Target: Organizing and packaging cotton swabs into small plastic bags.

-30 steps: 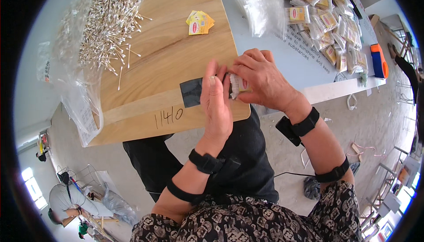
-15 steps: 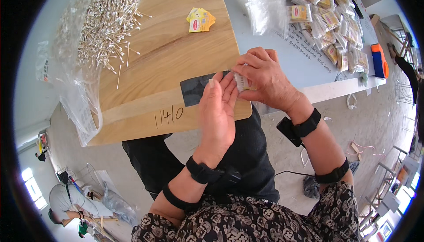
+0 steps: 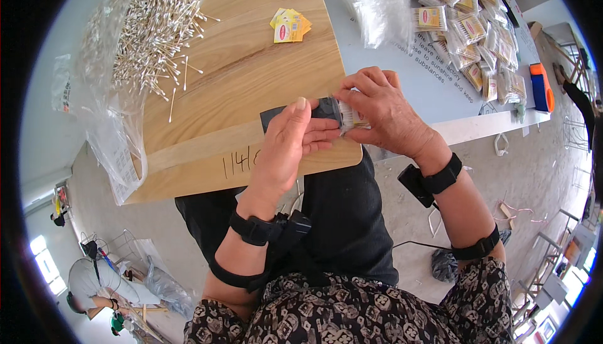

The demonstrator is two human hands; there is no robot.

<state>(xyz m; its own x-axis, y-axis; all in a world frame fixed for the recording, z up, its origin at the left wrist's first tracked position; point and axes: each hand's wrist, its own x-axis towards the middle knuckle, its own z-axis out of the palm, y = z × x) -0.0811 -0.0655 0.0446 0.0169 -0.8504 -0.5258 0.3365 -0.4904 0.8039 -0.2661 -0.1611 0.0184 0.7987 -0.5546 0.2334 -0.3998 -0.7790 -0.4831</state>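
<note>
Right hand [image 3: 391, 117]: grasping small packet of cotton swabs [image 3: 353, 118] between thumb and fingers, at near right corner of wooden table [image 3: 245, 86]. Left hand [image 3: 282, 140]: released, fingers straight, tips close beside packet's left end (cannot tell whether touching), with black strip [image 3: 271, 116] partly behind. Farther out: yellow cards [image 3: 290, 27] on the wood, loose swabs [image 3: 154, 36] in open plastic bag [image 3: 103, 130] at left, clear bags [image 3: 375, 8] and heap of filled packets [image 3: 468, 30] at upper right.
</note>
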